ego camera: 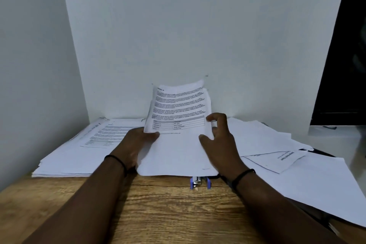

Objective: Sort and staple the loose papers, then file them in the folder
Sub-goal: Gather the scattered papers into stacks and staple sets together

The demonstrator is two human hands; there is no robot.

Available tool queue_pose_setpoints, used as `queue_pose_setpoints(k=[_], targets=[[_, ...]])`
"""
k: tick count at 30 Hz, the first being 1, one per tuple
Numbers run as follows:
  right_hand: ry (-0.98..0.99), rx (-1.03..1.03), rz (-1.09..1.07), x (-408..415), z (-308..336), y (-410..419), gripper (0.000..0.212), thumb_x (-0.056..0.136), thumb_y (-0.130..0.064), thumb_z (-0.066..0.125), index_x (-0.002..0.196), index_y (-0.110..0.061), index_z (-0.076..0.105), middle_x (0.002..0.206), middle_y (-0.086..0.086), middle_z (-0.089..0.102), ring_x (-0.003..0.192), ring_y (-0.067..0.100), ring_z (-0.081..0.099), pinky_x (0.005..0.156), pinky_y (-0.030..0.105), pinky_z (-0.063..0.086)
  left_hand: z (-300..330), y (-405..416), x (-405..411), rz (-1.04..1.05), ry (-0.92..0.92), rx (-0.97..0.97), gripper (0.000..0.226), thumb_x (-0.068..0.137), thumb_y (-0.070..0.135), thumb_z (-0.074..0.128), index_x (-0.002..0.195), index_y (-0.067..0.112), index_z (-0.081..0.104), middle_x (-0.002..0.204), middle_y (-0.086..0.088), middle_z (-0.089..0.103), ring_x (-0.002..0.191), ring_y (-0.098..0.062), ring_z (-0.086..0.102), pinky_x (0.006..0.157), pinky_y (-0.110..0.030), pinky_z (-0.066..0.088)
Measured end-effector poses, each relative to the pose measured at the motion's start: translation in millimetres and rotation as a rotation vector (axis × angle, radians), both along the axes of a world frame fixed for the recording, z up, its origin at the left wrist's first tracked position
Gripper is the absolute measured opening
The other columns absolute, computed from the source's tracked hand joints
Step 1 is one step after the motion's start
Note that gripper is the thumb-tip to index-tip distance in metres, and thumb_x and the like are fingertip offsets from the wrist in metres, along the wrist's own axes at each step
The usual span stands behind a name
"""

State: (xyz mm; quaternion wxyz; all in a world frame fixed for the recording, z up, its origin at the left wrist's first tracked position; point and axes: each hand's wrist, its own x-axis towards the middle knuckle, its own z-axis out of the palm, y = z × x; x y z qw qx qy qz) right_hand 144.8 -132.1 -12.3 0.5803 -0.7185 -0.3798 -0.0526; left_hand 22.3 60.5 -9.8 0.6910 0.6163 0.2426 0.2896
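A sheaf of printed papers [178, 105] stands tilted up near the wall, its lower edge on the middle stack of papers [174, 156]. My left hand [136, 140] grips the sheaf's lower left corner, thumb on top. My right hand [219, 136] holds its lower right edge with curled fingers. A blue stapler [200, 182] pokes out from under the middle stack's near edge, between my wrists. No folder can be made out.
A thick pile of printed sheets [79, 150] lies at the left of the wooden table [158, 214]. Loose white sheets [297, 168] spread over the right side, some hanging past the edge. A white wall rises straight behind.
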Motion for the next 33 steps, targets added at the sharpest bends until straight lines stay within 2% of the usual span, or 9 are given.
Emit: queue_pose_setpoints(k=[3, 5, 8, 11, 18, 22, 25, 30, 33], targets=[[-0.066, 0.011, -0.013, 1.5, -5.1, 3.3, 0.025, 0.092, -0.007, 0.063, 0.107, -0.027, 0.063, 0.102, -0.017, 0.065, 0.087, -0.010, 0.060, 0.071, 0.002, 0.042, 2.1, 2.5, 2.9, 0.313, 0.119, 0.344, 0.020, 0.086, 0.012, 0.072, 0.102, -0.001, 0.071, 0.095, -0.007, 0.073, 0.081, -0.022, 0.067, 0.068, -0.026, 0.050], [-0.046, 0.013, -0.005, 0.4, -7.1, 6.8, 0.026, 0.094, -0.004, 0.061, 0.106, -0.024, 0.071, 0.107, -0.017, 0.067, 0.103, -0.004, 0.059, 0.083, -0.003, 0.038, 2.3, 4.4, 2.3, 0.579, 0.194, 0.729, 0.021, 0.086, 0.023, 0.072, 0.105, 0.015, 0.070, 0.096, 0.002, 0.071, 0.087, -0.017, 0.063, 0.077, -0.027, 0.045], [-0.006, 0.030, 0.030, -4.6, -3.5, 21.1, 0.032, 0.095, -0.001, 0.058, 0.112, -0.025, 0.072, 0.113, -0.016, 0.067, 0.113, 0.003, 0.059, 0.099, 0.013, 0.043, 8.9, -1.2, 2.3, 0.723, 0.041, 0.927, 0.019, 0.089, 0.028, 0.063, 0.104, 0.020, 0.070, 0.096, 0.003, 0.072, 0.084, -0.020, 0.066, 0.080, -0.033, 0.049], [0.008, 0.048, 0.060, -11.6, 5.0, 43.4, 0.034, 0.095, -0.001, 0.058, 0.113, -0.025, 0.072, 0.113, -0.016, 0.065, 0.113, 0.004, 0.059, 0.102, 0.022, 0.045, 18.7, -12.8, 4.2, 0.713, -0.040, 1.043, 0.026, 0.088, 0.030, 0.055, 0.103, 0.019, 0.073, 0.097, 0.002, 0.073, 0.085, -0.023, 0.066, 0.081, -0.038, 0.052], [0.094, -0.058, 0.156, -36.4, 2.3, 121.3, 0.033, 0.091, 0.002, 0.058, 0.112, -0.020, 0.072, 0.118, -0.007, 0.067, 0.116, 0.012, 0.060, 0.107, 0.035, 0.046, 11.2, 32.8, -37.0, 0.718, 0.298, 1.040, 0.029, 0.094, 0.023, 0.055, 0.115, 0.014, 0.073, 0.108, -0.012, 0.074, 0.104, -0.035, 0.066, 0.089, -0.038, 0.047], [0.122, -0.203, 0.244, -59.5, -8.3, 162.1, 0.033, 0.095, -0.008, 0.057, 0.127, -0.015, 0.063, 0.133, 0.001, 0.060, 0.123, 0.016, 0.055, 0.106, 0.026, 0.041, -0.5, 80.6, -89.0, 0.764, 0.524, 0.995, 0.033, 0.094, 0.021, 0.058, 0.125, 0.014, 0.068, 0.120, -0.013, 0.070, 0.114, -0.035, 0.062, 0.094, -0.037, 0.044], [0.004, -0.394, 0.201, -72.6, -13.9, 175.0, 0.041, 0.095, -0.024, 0.061, 0.134, -0.014, 0.056, 0.137, 0.001, 0.056, 0.127, 0.018, 0.051, 0.099, 0.021, 0.036, -7.2, 95.3, -102.5, 0.750, 0.626, 0.907, 0.037, 0.095, 0.022, 0.056, 0.131, 0.016, 0.064, 0.130, -0.010, 0.066, 0.122, -0.032, 0.057, 0.100, -0.035, 0.040], [-0.110, -0.259, 0.140, -82.0, -5.3, 161.7, 0.023, 0.093, -0.019, 0.061, 0.114, -0.012, 0.067, 0.109, -0.004, 0.064, 0.109, 0.017, 0.058, 0.079, 0.018, 0.033, -7.2, 91.2, -89.2, 0.724, 0.631, 0.934, 0.035, 0.095, 0.025, 0.056, 0.128, 0.018, 0.064, 0.128, -0.009, 0.066, 0.122, -0.032, 0.056, 0.097, -0.033, 0.041], [-0.132, -0.186, 0.093, -78.8, 2.2, 139.5, 0.012, 0.091, -0.015, 0.060, 0.097, -0.012, 0.070, 0.099, -0.005, 0.068, 0.099, 0.015, 0.060, 0.080, 0.023, 0.039, -10.9, 83.2, -83.8, 0.684, 0.665, 0.953, 0.036, 0.096, 0.029, 0.056, 0.130, 0.020, 0.064, 0.131, -0.006, 0.065, 0.124, -0.028, 0.056, 0.099, -0.033, 0.041]])
